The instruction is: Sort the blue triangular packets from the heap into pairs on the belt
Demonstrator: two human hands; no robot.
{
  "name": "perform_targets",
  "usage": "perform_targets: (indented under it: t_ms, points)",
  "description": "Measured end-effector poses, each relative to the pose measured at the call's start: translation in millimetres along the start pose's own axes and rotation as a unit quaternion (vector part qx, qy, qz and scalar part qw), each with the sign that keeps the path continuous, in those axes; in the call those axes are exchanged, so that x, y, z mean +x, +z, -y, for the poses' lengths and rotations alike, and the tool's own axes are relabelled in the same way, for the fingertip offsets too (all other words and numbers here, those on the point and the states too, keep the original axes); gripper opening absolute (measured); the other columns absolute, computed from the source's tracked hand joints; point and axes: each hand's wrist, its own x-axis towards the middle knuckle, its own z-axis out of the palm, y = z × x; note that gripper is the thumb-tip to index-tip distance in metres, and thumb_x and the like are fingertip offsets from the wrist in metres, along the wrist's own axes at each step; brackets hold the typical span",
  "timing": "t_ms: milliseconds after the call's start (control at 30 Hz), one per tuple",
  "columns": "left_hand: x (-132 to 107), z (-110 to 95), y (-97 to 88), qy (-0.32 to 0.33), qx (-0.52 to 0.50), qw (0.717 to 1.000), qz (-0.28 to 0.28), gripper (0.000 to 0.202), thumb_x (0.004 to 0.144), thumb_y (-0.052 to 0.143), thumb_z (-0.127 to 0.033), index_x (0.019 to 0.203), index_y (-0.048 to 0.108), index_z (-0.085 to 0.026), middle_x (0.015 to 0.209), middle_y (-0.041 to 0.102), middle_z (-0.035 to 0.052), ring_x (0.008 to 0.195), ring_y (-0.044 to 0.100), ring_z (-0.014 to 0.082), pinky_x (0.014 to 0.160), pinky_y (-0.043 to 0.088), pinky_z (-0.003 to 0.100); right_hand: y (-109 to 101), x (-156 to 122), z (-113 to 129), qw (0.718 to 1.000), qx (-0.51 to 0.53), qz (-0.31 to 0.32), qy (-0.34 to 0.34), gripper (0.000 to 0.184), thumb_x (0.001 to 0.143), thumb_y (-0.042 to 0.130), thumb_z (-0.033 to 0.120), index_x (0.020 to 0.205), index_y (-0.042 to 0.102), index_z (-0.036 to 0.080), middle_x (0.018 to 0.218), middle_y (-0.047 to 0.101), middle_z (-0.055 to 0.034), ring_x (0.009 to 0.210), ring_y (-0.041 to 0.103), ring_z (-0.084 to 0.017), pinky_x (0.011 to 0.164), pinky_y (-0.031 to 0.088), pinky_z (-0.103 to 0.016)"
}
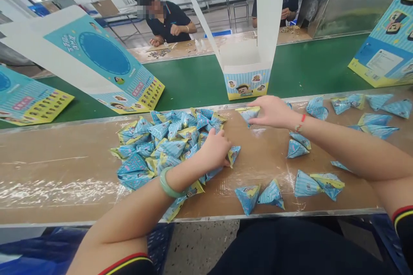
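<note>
Left hand (215,149): fingers curled, pinching packet (233,154) beside pile (161,146) | right hand (272,111): fingers gripping packet (248,113) before box (247,81)

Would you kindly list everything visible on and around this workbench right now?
packet pile: many, blue-yellow, bench left of centre
loose packets: about fifteen, blue-yellow, scattered right
open box: one, white-blue, on green belt
flat cartons: several, blue-yellow, lying on belt
bench: one, brown, taped
co-workers: two, dark shirts, far table
left hand: green bangle, gripping one packet at pile edge
right hand: red string, holding packet near box
</note>
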Motion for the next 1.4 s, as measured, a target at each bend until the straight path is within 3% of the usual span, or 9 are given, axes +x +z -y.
perform_targets:
  t_ms: [267, 467, 533, 633, 767, 933, 1067, 1267, 1400]
  points:
    - [-41.8, 19.0, -24.3, -0.056, -0.044, 0.996, -0.056, 0.056, 0.07, 0.086, -0.048, 0.117, 0.067, -0.024, 0.117, 0.068, 0.0113, 0.118, 0.055, 0.0346, 0.101, 0.039, 0.051, 55.2, 20.1, -15.6, 0.972, -0.108, 0.194, 0.082, 0.034, 0.08, 0.084, 0.038, 0.095, 0.072, 0.01, 0.091, 0.071, -0.0146, 0.089, 0.065, -0.03, 0.075, 0.046, -0.033]
    - [-133.4, 23.5, -9.9, -0.189, -0.186, 0.943, -0.202, 0.042, 0.084, 0.062, -0.054, 0.12, 0.067, -0.035, 0.127, 0.069, 0.0045, 0.127, 0.056, 0.031, 0.115, 0.038, 0.054, 67.9, -1.8, 43.4, 0.976, 0.018, 0.144, -0.16, 0.043, 0.089, 0.077, 0.046, 0.116, 0.065, 0.015, 0.113, 0.068, -0.014, 0.105, 0.06, -0.029, 0.089, 0.046, -0.039]
    - [-163.1, 10.4, 13.1, -0.284, -0.2, 0.874, -0.34, 0.03, 0.084, 0.059, -0.051, 0.108, 0.07, -0.035, 0.115, 0.073, 0.002, 0.117, 0.063, 0.0303, 0.111, 0.045, 0.056, 80.1, -13.1, 62.8, 0.958, 0.036, 0.215, -0.188, 0.05, 0.081, 0.085, 0.05, 0.11, 0.065, 0.014, 0.109, 0.068, -0.0127, 0.102, 0.061, -0.029, 0.084, 0.046, -0.036]
    - [-187.7, -20.0, 61.1, -0.417, -0.167, 0.688, -0.569, 0.018, 0.084, 0.061, -0.04, 0.1, 0.07, -0.04, 0.102, 0.074, -0.0042, 0.106, 0.068, 0.0302, 0.104, 0.051, 0.061, 94.6, -21.4, 72.2, 0.954, 0.02, 0.269, -0.132, 0.037, 0.082, 0.084, 0.039, 0.1, 0.065, 0.013, 0.097, 0.069, -0.0102, 0.09, 0.063, -0.025, 0.073, 0.045, -0.032]
    - [-188.6, -49.7, 122.7, -0.531, -0.181, 0.522, -0.643, 0.024, 0.088, 0.058, -0.036, 0.108, 0.068, -0.043, 0.112, 0.07, -0.0029, 0.112, 0.066, 0.0319, 0.101, 0.053, 0.059, 63.6, -16.0, 62.4, 0.973, 0.044, 0.209, -0.084, 0.026, 0.082, 0.08, 0.024, 0.103, 0.067, 0.014, 0.095, 0.071, -0.0085, 0.086, 0.066, -0.025, 0.074, 0.049, -0.034]
    - [-178.6, -42.4, 157.1, -0.574, -0.194, 0.578, -0.547, 0.026, 0.089, 0.053, -0.034, 0.112, 0.059, -0.023, 0.116, 0.062, 0.0106, 0.121, 0.06, 0.0341, 0.104, 0.051, 0.057, -42.2, -14.9, 76.8, 0.975, 0.138, -0.14, -0.108, 0.027, 0.098, 0.065, 0.037, 0.122, 0.068, 0.025, 0.122, 0.069, -0.0061, 0.117, 0.063, -0.028, 0.105, 0.049, -0.046]
    - [-167.6, -31.4, 159.4, -0.568, -0.188, 0.585, -0.548, 0.019, 0.09, 0.053, -0.032, 0.106, 0.059, -0.023, 0.11, 0.063, 0.0106, 0.116, 0.062, 0.0319, 0.104, 0.05, 0.056, -83.8, -24.8, 95.1, 0.952, 0.098, -0.233, -0.173, 0.028, 0.096, 0.072, 0.033, 0.123, 0.069, 0.035, 0.117, 0.071, -0.0009, 0.113, 0.065, -0.025, 0.104, 0.05, -0.044]
    - [-153.4, -24.9, 171.6, -0.527, -0.154, 0.511, -0.662, 0.019, 0.078, 0.06, -0.03, 0.09, 0.065, -0.017, 0.099, 0.065, 0.0109, 0.102, 0.064, 0.0318, 0.098, 0.048, 0.053, -52.0, -14.3, 72.1, 0.949, 0.056, -0.216, -0.222, 0.028, 0.094, 0.073, 0.033, 0.12, 0.07, 0.022, 0.111, 0.074, -0.004, 0.103, 0.069, -0.023, 0.092, 0.052, -0.04]
    - [-154.3, -22.0, 175.7, -0.522, -0.16, 0.491, -0.678, 0.017, 0.076, 0.061, -0.028, 0.087, 0.066, -0.016, 0.096, 0.065, 0.0097, 0.1, 0.063, 0.0301, 0.096, 0.047, 0.051, -3.0, 3.5, 42.3, 0.975, 0.044, -0.084, -0.201, 0.026, 0.094, 0.07, 0.035, 0.115, 0.072, 0.02, 0.106, 0.074, -0.006, 0.101, 0.067, -0.024, 0.093, 0.047, -0.041]
